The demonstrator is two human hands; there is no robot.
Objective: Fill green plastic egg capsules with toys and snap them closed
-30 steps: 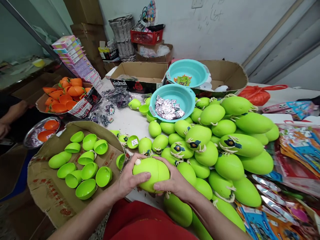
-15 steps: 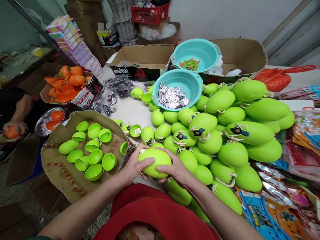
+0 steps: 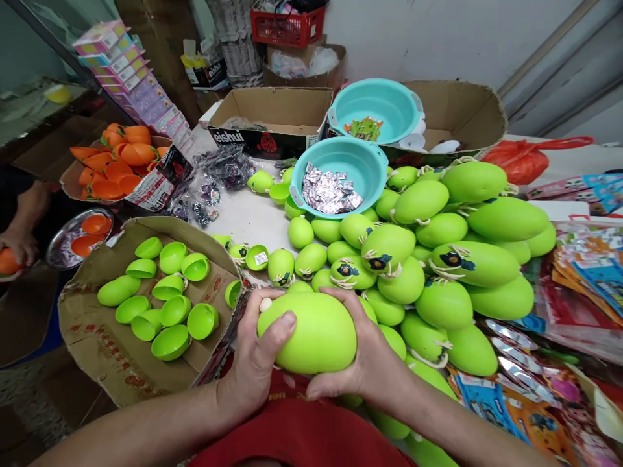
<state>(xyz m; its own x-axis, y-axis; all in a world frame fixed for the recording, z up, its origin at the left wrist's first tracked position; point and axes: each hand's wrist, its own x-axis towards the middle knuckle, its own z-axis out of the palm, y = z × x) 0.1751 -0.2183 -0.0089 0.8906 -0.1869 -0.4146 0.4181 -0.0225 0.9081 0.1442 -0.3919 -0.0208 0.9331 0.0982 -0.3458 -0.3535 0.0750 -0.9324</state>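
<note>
A closed lime-green plastic egg (image 3: 311, 331) sits between both my hands, close to my chest. My left hand (image 3: 256, 353) wraps its left end, thumb across the top. My right hand (image 3: 367, 360) cups its right end with fingers curled under it. Right behind it lies a big pile of closed green eggs (image 3: 438, 259), some with printed eyes and cream claws. At my left a torn cardboard box (image 3: 92, 360) holds several open green egg halves (image 3: 170, 305).
A teal basin of silver foil packets (image 3: 331, 191) stands mid-table, a second teal basin (image 3: 372, 107) behind it. Cardboard boxes line the back. Orange egg halves (image 3: 114, 165) fill a tray far left, where another person's hand (image 3: 17, 250) holds an orange piece. Printed packaging cards (image 3: 579, 272) lie right.
I have lifted the green egg off the table edge and drawn it closer to my body; it looks larger now. The other person's hand has shifted a little.
</note>
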